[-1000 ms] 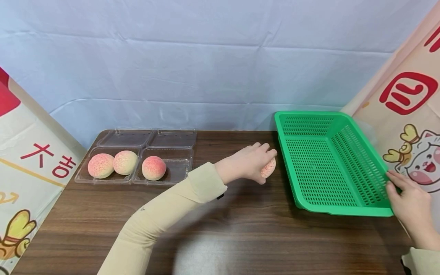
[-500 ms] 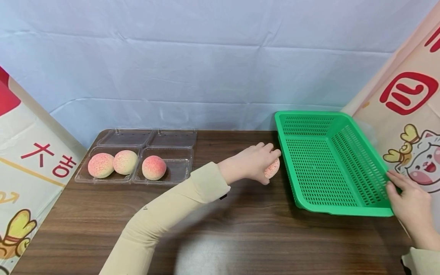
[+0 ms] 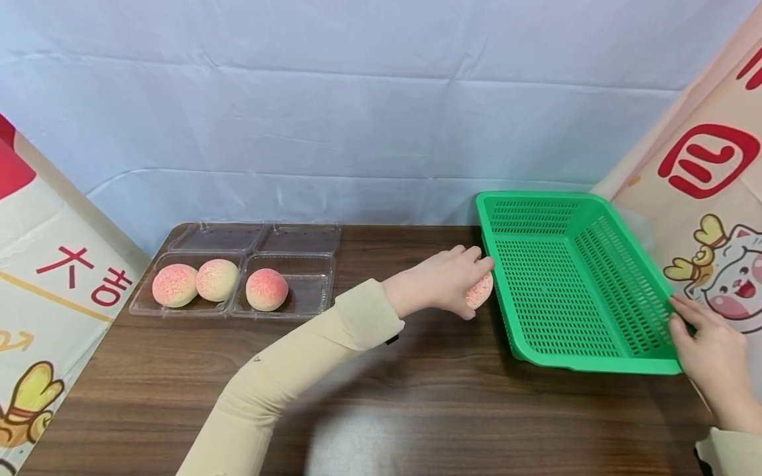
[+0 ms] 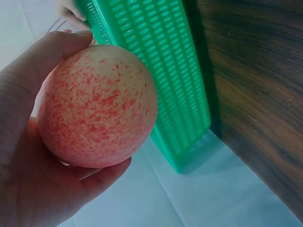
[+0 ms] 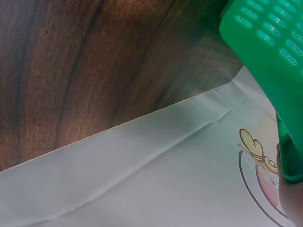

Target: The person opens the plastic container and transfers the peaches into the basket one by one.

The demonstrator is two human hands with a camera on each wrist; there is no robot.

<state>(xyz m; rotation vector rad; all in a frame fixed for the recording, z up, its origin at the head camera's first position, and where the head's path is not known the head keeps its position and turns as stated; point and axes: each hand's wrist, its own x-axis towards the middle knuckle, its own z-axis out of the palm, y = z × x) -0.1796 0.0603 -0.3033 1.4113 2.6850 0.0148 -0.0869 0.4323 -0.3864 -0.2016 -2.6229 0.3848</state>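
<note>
In the head view my left hand (image 3: 449, 281) holds a pink-speckled peach (image 3: 479, 291) just beside the left wall of the green plastic basket (image 3: 518, 330). The left wrist view shows thumb and fingers curled round this peach (image 4: 99, 106), with the basket's slotted side (image 4: 163, 71) right behind it. My right hand (image 3: 714, 350) grips the basket's right rim near its front corner. Only a sliver of that hand (image 5: 291, 201) shows in the right wrist view, below the rim. Inside the basket the slotted floor is bare.
At the left, a clear plastic clamshell tray (image 3: 309, 297) lies with its lid (image 3: 297, 239) folded back. Two peaches (image 3: 196, 283) sit in its left compartment and one peach (image 3: 266, 290) in the right. Pale cloth (image 3: 387, 132) hangs behind the wooden table (image 3: 428, 396); printed cloths flank it.
My left hand has moved slightly right with the peach, closer to the basket's left wall. The right hand, the basket and the tray have stayed put.
</note>
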